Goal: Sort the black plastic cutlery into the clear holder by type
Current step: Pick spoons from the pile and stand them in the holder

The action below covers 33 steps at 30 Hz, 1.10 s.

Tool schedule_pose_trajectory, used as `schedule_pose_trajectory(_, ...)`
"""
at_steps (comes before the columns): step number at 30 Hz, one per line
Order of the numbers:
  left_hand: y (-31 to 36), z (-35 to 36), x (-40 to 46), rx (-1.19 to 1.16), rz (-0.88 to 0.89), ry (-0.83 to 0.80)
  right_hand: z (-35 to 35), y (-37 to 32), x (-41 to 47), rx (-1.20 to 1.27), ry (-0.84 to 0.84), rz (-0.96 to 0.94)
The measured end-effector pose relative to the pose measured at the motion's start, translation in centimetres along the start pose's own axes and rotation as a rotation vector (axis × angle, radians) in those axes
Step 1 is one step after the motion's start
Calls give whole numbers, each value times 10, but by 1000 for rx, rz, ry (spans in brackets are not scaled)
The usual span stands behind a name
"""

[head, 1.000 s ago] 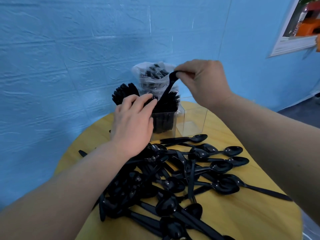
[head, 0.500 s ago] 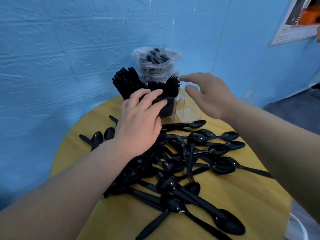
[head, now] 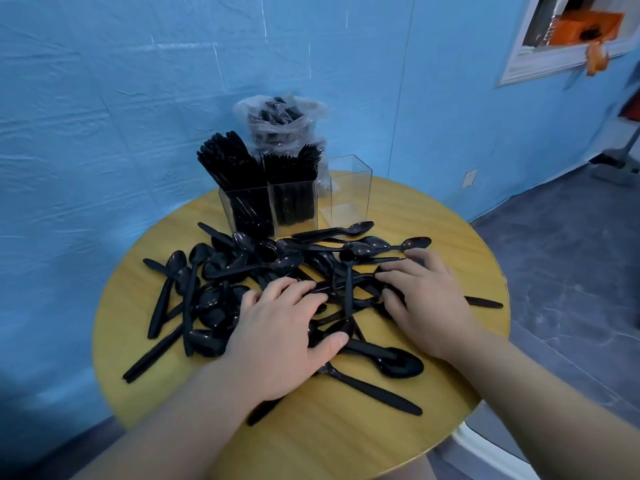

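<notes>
Resting flat on the pile of black spoons (head: 284, 268), your left hand (head: 280, 327) and right hand (head: 426, 303) lie with fingers released, grasping nothing. At twelve o'clock on the round yellow bench (head: 346, 438) stands the clear holder (head: 349, 192): three square compartments, two packed with black cutlery, the rightmost bare. Behind it sits one crinkled plastic bag (head: 280, 123) of black pieces.

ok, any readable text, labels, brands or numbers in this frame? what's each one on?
None readable.
Black cutlery, clear holder and plastic bag: no print visible.
Framed opening top right: orange box inside, any marking too blurred to read.
Wall plate: blank.
</notes>
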<state>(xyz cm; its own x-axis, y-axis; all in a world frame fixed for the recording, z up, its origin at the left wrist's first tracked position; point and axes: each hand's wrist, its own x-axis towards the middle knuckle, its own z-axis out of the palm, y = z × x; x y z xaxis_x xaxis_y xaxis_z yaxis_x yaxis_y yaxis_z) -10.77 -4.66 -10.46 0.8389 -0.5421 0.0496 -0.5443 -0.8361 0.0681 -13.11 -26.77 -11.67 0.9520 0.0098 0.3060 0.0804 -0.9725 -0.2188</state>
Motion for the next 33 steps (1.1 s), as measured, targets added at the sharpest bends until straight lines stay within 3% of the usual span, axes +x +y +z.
schedule_pose_trajectory(8,-2,15,-1,-81,-35,191,6,4,7,68,65,27)
schedule_pose_trajectory(12,-3,19,0,-87,-34,255,9,9,11,133,189,62)
schedule_pose_trajectory(19,-3,20,1,-71,-32,232,12,13,21,134,244,138)
schedule_pose_trajectory(22,-4,19,1,-84,-40,223,12,11,18,155,297,35)
schedule_pose_trajectory(25,-4,19,1,-94,-50,222,13,8,11,130,197,-105)
schedule_pose_trajectory(29,-4,19,0,-105,-44,244,13,6,13,43,38,-2)
schedule_pose_trajectory(33,-5,18,-1,-113,-21,259,12,5,12,40,64,0)
